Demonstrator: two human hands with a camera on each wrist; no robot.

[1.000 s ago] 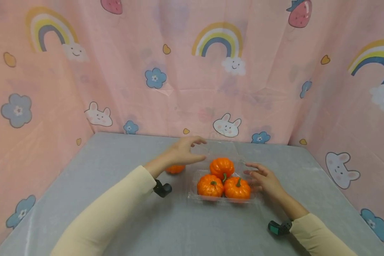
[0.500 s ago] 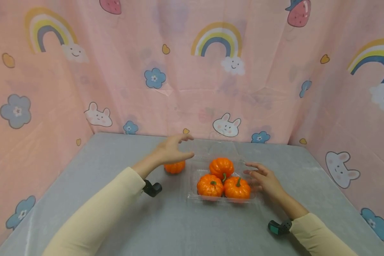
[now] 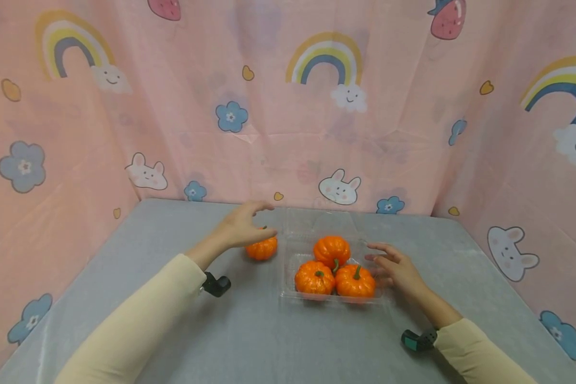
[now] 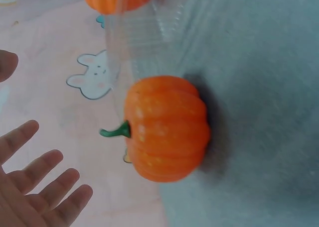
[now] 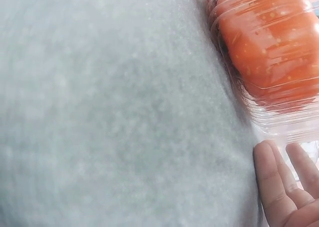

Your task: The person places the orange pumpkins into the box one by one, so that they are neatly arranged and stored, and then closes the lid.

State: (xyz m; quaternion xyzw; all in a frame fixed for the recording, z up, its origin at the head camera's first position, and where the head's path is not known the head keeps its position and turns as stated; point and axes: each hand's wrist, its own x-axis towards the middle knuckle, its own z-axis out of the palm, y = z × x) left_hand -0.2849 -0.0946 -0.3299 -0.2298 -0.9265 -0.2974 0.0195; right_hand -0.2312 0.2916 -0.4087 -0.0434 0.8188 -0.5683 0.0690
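Over a loose orange toy pumpkin hovers my left hand, its thumb and fingers spread and holding nothing. The left wrist view has that pumpkin with its green stem, apart from the fingers. To its right stands a clear plastic clamshell box, lid tilted back. Inside sit three more pumpkins, one behind and two in front, left and right. My right hand is at the box's right side, fingers relaxed; whether they touch the wall I cannot tell.
The grey-covered table meets a pink patterned curtain at the back and sides. The box's transparent lid stretches behind the tray toward the curtain. A black wrist camera is strapped to the left wrist.
My left hand has moved left, from over the box's left part to above the loose pumpkin, which now shows more fully. My right hand and the boxed pumpkins have stayed put.
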